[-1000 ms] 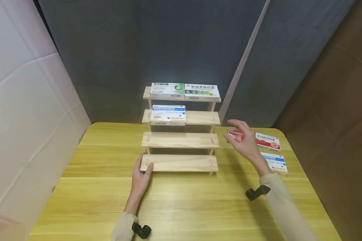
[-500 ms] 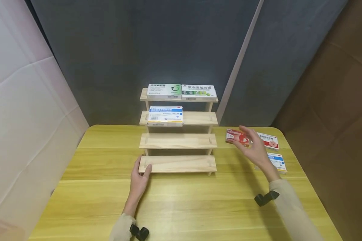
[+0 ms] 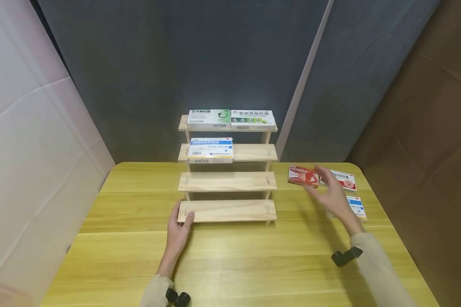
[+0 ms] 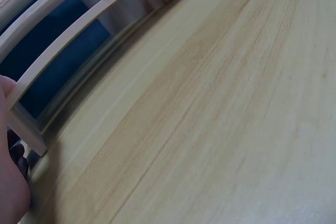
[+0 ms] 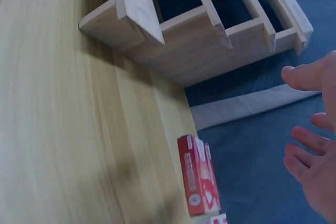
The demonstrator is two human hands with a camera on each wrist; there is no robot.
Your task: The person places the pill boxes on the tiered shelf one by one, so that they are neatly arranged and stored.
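My left hand (image 3: 178,232) grips the left end of the lowest step of a wooden tiered shelf (image 3: 227,212), thumb on top. In the left wrist view that hand (image 4: 11,182) shows only in part. My right hand (image 3: 332,196) hovers over the right side of the table, thumb and fingers apart around nothing. Nearest to it lies a red medicine box (image 3: 303,176). A white and red medicine box (image 3: 345,179) and a white and blue medicine box (image 3: 356,207) are partly hidden behind the hand. The right wrist view shows the red box apart from the fingers.
On the shelf's top step lie a green and white medicine box (image 3: 209,119) and a white medicine box with green (image 3: 252,120). A blue and white medicine box (image 3: 210,150) occupies the left of the step below. Dark cloth (image 3: 223,55) hangs behind the table (image 3: 230,264).
My right hand has moved right and a little down, away from the shelf and past the red box, which is now mostly uncovered. The left hand keeps its grip.
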